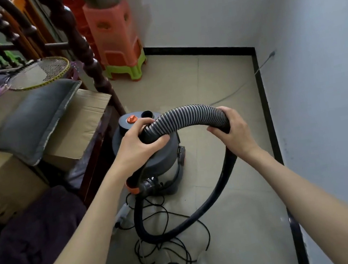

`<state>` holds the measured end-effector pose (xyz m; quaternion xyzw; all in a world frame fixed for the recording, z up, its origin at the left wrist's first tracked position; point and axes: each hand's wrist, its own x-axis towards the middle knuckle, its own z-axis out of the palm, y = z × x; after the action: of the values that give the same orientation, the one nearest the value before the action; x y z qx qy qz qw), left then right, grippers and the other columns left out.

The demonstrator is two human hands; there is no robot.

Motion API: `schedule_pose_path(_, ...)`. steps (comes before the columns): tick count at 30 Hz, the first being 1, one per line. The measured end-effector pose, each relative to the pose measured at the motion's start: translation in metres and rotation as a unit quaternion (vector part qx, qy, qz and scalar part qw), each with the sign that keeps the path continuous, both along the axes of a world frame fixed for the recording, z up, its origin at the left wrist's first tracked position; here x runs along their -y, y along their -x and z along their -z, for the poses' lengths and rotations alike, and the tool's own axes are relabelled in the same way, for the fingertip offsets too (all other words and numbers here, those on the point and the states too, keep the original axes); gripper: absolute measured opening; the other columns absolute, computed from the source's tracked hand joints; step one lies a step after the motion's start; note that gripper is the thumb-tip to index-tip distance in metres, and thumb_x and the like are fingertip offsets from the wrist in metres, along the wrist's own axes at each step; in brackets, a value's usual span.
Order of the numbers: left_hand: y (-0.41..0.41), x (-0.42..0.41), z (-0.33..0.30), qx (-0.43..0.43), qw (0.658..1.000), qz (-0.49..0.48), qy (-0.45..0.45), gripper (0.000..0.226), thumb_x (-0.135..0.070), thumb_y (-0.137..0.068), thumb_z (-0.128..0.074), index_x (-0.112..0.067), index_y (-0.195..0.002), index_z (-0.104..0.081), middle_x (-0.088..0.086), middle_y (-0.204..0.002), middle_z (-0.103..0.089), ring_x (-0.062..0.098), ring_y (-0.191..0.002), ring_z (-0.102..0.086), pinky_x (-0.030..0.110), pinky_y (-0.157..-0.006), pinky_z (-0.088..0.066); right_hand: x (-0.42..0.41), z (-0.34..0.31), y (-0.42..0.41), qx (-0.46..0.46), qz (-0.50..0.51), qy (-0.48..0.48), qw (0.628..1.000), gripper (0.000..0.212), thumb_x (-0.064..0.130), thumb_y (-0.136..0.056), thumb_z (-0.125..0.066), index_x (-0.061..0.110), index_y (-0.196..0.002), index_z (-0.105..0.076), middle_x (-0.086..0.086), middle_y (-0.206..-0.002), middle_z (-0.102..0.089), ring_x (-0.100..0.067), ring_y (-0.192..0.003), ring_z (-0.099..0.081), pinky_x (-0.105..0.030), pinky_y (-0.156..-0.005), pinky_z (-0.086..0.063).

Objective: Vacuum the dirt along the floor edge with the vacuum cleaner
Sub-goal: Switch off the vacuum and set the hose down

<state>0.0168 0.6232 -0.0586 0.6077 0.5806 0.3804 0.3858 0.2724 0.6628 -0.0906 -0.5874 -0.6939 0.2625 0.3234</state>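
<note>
Both forearms reach forward from the bottom edge, bare to the wrist. Left hand (139, 143) grips the ribbed hose (185, 116) near its end, fingers curled over the top and thumb underneath. Right hand (233, 132) grips the same hose further along the arch, fingers wrapped round it from above. Between the 2 hands the hose bows upward; beyond the right hand it drops, sweeps in a wide loop across the floor (216, 76) and runs back to the lower front of the vacuum cleaner (163, 155).

Vacuum cleaner stands upright on the tiled floor, directly under the left hand, with a dark lid carrying an orange knob (131, 119) and an open round port. Thin black cord (173, 248) lies tangled on the tiles just in front of the canister, close to the person's feet.

Black skirting (266, 105) marks the floor edge along the back and right-hand walls, well apart from the hose end. Left of the vacuum cleaner sit cardboard boxes (74, 132) with a grey cushion (35, 120) on top and a badminton racket (41, 72) behind. Stacked plastic stools (118, 43) stand in the far corner.
</note>
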Motion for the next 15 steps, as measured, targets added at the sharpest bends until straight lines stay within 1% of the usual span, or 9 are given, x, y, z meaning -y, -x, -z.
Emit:
schedule_pose_path(2,0.014,0.010,0.014,0.000,0.999,-0.015,0.031,0.033,-0.032,-0.076,-0.076,-0.038,-0.102,-0.057,-0.008,-0.095,-0.064,0.006,-0.090,-0.063,0.023,-0.080,-0.052,0.001,0.012,0.014,0.003,-0.015,0.014,1.000,0.052,0.018,-0.082,-0.076,0.005,-0.127,-0.055,-0.013,-0.115,-0.058,-0.029,-0.109,-0.053,-0.032,-0.095,-0.039)
schedule_pose_path(3,0.023,0.015,0.022,-0.006,0.999,-0.024,0.048,0.034,-0.033,-0.075,-0.076,-0.037,-0.102,-0.057,-0.007,-0.096,-0.064,0.008,-0.090,-0.063,0.026,-0.078,-0.052,0.001,0.019,0.021,0.009,-0.026,0.023,0.999,0.052,0.018,-0.081,-0.077,0.005,-0.126,-0.056,-0.015,-0.114,-0.059,-0.031,-0.108,-0.053,-0.033,-0.094,-0.038)
schedule_pose_path(6,0.055,0.029,0.051,-0.024,0.995,-0.046,0.086,0.035,-0.036,-0.073,-0.077,-0.042,-0.101,-0.057,-0.013,-0.093,-0.063,0.001,-0.085,-0.061,0.019,-0.072,-0.047,0.006,0.045,0.045,0.054,-0.063,0.046,0.996,0.054,0.024,-0.081,-0.078,0.005,-0.127,-0.056,-0.016,-0.112,-0.061,-0.033,-0.105,-0.052,-0.040,-0.093,-0.040)
schedule_pose_path(10,0.102,0.030,0.094,-0.055,0.989,-0.039,0.135,0.035,-0.035,-0.075,-0.077,-0.041,-0.103,-0.057,-0.018,-0.093,-0.062,-0.003,-0.086,-0.060,0.015,-0.072,-0.044,0.018,0.086,0.081,0.077,-0.079,0.072,0.991,0.056,0.031,-0.081,-0.076,0.007,-0.128,-0.056,-0.014,-0.111,-0.061,-0.030,-0.102,-0.051,-0.034,-0.088,-0.038)
schedule_pose_path(13,0.127,0.021,0.132,-0.089,0.982,-0.021,0.164,0.036,-0.037,-0.076,-0.076,-0.040,-0.104,-0.055,-0.019,-0.097,-0.061,-0.004,-0.091,-0.057,0.010,-0.069,-0.038,0.028,0.122,0.107,0.086,-0.068,0.106,0.988,0.057,0.034,-0.083,-0.075,0.006,-0.129,-0.055,-0.014,-0.114,-0.061,-0.031,-0.105,-0.052,-0.039,-0.094,-0.040)
schedule_pose_path(15,0.138,0.018,0.163,-0.112,0.978,-0.003,0.174,0.040,-0.037,-0.075,-0.077,-0.035,-0.108,-0.054,-0.016,-0.101,-0.059,-0.001,-0.093,-0.055,0.011,-0.069,-0.037,0.034,0.145,0.122,0.099,-0.061,0.120,0.986,0.058,0.036,-0.083,-0.074,0.008,-0.130,-0.055,-0.013,-0.115,-0.062,-0.031,-0.106,-0.052,-0.042,-0.096,-0.040)
